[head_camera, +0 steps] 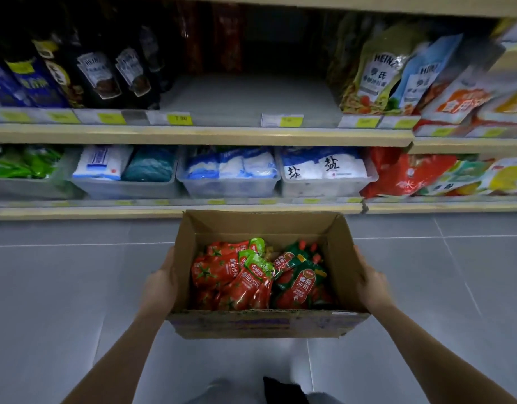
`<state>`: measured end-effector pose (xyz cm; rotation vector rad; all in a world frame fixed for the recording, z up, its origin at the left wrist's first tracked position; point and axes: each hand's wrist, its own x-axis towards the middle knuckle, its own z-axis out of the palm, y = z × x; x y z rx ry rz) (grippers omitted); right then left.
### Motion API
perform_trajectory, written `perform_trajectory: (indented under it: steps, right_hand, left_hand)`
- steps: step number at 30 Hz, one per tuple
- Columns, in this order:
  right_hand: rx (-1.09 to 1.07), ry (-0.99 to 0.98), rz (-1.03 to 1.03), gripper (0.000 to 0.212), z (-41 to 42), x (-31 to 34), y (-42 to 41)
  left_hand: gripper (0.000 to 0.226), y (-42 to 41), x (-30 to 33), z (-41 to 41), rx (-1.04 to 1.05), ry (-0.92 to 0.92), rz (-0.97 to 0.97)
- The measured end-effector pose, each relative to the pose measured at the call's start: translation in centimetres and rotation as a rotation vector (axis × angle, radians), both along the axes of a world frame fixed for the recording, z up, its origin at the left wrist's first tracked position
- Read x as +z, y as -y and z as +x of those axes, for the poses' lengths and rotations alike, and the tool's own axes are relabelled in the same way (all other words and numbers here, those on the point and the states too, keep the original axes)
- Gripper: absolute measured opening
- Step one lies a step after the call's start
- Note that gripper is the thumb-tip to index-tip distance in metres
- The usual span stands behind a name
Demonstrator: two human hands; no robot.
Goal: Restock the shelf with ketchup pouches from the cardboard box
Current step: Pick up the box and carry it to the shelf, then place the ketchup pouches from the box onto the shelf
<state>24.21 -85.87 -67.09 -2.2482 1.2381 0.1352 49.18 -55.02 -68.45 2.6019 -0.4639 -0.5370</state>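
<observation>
Fingers of left hand (161, 282) and right hand (371, 284) clasp the box (266, 322) sides; ketchup pouches (236, 275) inside; bare shelf (245, 97) gap above.

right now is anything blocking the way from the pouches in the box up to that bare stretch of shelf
Nothing visible does. The ketchup pouches lie uncovered in the open cardboard box, and the bare shelf section has an open front. But the left hand and right hand both hold the box.
</observation>
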Motion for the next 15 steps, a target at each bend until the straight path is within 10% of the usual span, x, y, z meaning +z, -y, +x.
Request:
perform_trajectory:
  steps: [15]
  right_hand:
    - [0.034,0.217,-0.004,0.068,4.0,-9.3,5.6]
  left_hand:
    - [0.048,4.1,-8.8,2.6,0.113,0.197,-0.053]
